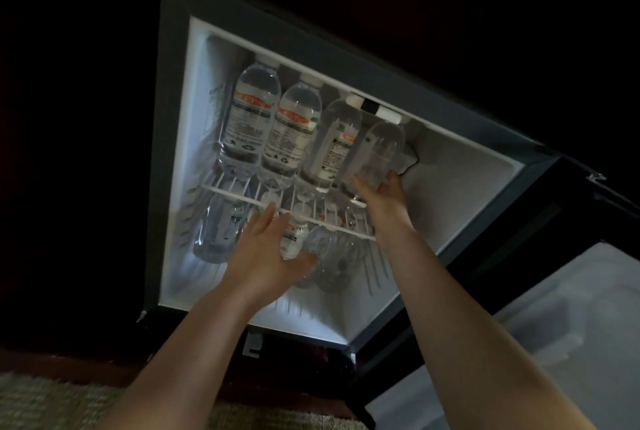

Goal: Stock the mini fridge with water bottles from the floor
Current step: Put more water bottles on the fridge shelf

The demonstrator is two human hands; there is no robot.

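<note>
Fridge: small black mini fridge (311, 35) w/ white inside, light on, seen tilted.
Door: white-lined fridge door (571, 325) is wide open, out to the R side.
Shelf: white wire shelf (235, 196) runs across the middle and splits the fridge into a top & bottom part.
Top row: 3 clear plastic water bottles w/ white-and-orange labels stand side by side on the wire shelf: 1st bottle (249, 118), 2nd bottle (291, 139), 3rd bottle (329, 149).
4th bottle: one more clear plastic water bottle, the 4th bottle (377, 149), is at the R end of that row, tipped over a bit, just beside the 3rd bottle.
R hand: right hand (381, 194) has fingers curled round the bottom of the 4th bottle & holds it.
L hand: left hand (266, 249) is spread wide w/ straight fingers and holds nothing. It is in front of the bottom part, just under the wire shelf.
Bottom part: low left bottle (214, 232) stands by the L wall. More clear low bottles (329, 253) sit by the L thumb. They are blurry, so can't tell how many, or if the thumb touches one.
Floor: pale woven rug (41, 402) at bottom L.
</note>
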